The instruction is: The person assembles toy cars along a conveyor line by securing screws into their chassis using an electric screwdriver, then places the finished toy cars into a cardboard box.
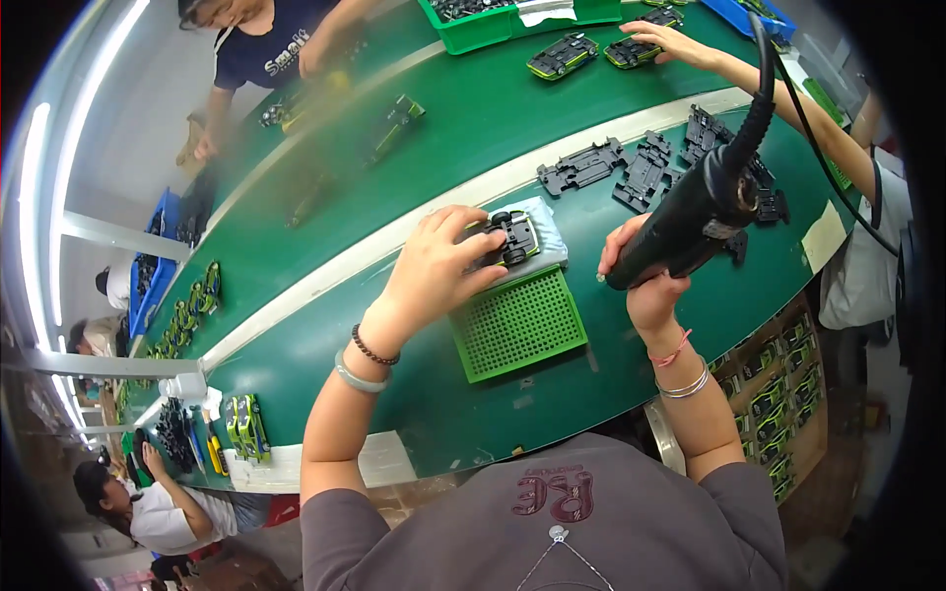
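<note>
My left hand [448, 258] is closed on a small toy car [514, 239], which lies wheels up with its black underside showing. Beneath the car is a pale blue cloth pad [550, 234] at the far end of a green perforated tray [522, 325]. In my right hand [650, 286] is a black electric screwdriver [690, 212], gripped round its body, with a cable rising from its far end. The tool is apart from the car, and its tip is hard to make out. Several black chassis plates [581, 167] lie beyond the screwdriver.
Toy cars [562, 56] rest on the far green belt, near a co-worker's hand [670, 41] and a green bin [483, 25]. A carton of cars [778, 394] stands low at the right. Screwdrivers [214, 448] and upright cars [246, 428] lie at the left end.
</note>
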Demonstrator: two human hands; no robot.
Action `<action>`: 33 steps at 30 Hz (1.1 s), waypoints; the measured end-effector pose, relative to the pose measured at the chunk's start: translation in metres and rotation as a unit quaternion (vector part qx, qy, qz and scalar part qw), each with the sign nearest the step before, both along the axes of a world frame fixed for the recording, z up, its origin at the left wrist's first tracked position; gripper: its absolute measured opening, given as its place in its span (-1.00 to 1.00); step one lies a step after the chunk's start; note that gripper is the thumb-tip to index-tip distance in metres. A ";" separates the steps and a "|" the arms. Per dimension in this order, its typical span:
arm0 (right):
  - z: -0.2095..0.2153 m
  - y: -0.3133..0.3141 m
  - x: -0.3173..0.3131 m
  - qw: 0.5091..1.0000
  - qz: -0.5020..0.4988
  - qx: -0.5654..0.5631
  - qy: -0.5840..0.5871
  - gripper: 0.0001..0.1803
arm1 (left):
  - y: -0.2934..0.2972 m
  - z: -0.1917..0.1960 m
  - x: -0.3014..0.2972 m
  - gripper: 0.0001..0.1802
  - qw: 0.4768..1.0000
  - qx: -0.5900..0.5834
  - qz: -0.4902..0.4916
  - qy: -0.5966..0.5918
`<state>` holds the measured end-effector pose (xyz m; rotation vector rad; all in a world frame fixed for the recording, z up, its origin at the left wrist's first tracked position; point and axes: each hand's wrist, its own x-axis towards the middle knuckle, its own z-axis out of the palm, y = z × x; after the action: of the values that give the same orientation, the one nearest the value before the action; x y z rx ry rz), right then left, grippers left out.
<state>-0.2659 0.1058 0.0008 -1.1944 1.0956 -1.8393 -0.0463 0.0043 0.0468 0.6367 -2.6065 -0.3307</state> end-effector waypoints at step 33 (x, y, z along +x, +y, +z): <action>0.012 -0.038 0.115 0.989 0.131 -0.053 -0.039 0.03 | -0.004 -0.040 0.035 -0.56 0.997 -0.075 0.014 0.024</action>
<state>-0.1512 0.0674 0.0130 -1.2506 0.7652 -1.7401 -0.0109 0.0002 0.0071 0.6055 -2.5452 -0.1381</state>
